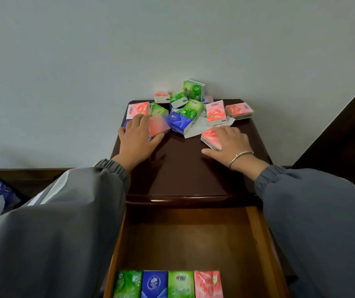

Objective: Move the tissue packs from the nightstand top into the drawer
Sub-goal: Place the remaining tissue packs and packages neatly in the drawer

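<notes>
While the left hand (136,139) grips a blurred pink pack (159,127), the right hand (231,143) clasps a glossy square pink pack (210,137).

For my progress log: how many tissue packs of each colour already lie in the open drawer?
Green packs: 2
Blue pack: 1
Pink pack: 1
Total in the drawer: 4
</notes>
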`<state>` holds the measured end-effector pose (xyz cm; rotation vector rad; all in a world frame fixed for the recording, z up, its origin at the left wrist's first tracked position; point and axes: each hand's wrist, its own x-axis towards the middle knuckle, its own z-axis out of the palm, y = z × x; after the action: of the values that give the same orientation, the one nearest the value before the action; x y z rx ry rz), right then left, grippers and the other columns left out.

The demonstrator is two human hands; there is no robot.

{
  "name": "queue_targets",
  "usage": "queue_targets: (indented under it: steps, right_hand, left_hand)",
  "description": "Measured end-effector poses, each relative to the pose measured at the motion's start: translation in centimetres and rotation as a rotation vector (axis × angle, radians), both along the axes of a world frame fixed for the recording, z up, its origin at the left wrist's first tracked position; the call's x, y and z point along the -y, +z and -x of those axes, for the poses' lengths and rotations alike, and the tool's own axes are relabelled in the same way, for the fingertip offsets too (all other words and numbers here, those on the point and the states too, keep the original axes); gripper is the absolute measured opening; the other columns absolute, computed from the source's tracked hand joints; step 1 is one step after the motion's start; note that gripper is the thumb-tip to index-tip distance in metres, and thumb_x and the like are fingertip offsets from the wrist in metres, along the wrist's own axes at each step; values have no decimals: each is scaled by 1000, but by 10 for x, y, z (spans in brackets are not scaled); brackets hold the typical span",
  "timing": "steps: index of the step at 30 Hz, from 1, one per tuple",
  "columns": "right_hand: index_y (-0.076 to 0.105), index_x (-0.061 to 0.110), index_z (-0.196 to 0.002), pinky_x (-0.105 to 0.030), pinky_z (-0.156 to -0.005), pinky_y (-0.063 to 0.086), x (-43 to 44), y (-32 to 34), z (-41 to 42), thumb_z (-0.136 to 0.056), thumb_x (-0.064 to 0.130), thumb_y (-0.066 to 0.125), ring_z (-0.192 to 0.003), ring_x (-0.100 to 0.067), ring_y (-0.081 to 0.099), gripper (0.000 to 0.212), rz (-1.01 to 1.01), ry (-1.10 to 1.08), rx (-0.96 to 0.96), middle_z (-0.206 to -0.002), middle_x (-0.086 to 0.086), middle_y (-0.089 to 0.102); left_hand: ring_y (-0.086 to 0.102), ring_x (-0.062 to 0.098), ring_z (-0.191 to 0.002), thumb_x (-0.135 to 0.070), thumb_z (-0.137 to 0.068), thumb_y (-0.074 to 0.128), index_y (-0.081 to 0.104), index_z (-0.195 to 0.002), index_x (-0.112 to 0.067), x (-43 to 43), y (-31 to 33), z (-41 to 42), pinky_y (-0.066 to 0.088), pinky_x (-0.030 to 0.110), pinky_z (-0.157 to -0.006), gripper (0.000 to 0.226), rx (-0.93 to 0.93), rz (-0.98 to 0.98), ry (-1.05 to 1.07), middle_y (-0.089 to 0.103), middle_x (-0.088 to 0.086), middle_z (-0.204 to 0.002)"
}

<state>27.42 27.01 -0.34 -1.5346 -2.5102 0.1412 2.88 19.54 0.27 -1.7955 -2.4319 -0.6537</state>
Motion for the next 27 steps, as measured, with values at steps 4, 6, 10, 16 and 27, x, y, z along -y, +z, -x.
queue_targets:
  steps: [4,6,10,16,27]
  right_hand:
    - [39,24,-136,-42,-93,39,3,-21,1,-83,54,56,-118,-30,45,63,-82,-15,-25,-137,-4,42]
    - [44,20,-132,-42,-88,41,7,-26,3,-85,44,56,-112,-32,47,54,-127,-37,-81,-133,-8,44]
    - [49,15,-124,-39,-83,41,9,-28,7,-84,33,57,-102,-32,48,45,-112,-95,-196,-122,-11,52]
    - [56,23,-116,-27,-86,42,33,-6,23,-81,34,66,-102,-18,55,38,123,-139,-823,-114,-3,60]
    - [38,23,-143,-30,-113,28,86,29,92,-98,37,40,-135,-14,37,47,652,-46,-939,-149,-2,37]
  left_hand:
    - [40,30,-127,-50,-88,54,37,-141,-14,-13,-10,0,23,50,-104,66,-69,32,43,45,8,-140]
    - [42,32,-124,-42,-88,56,39,-139,-12,-14,-12,-3,25,49,-103,62,-77,4,73,48,11,-134]
    - [42,36,-117,-16,-73,64,45,-127,-2,-5,-7,-19,37,40,-92,59,257,-77,127,43,18,-126]
    - [59,17,-85,-16,-70,78,45,-115,-14,20,2,-50,57,30,-54,56,915,49,173,52,8,-117]
    - [62,25,-107,-32,-97,51,63,-117,-7,54,11,-45,48,44,-100,34,1766,80,48,65,15,-114]
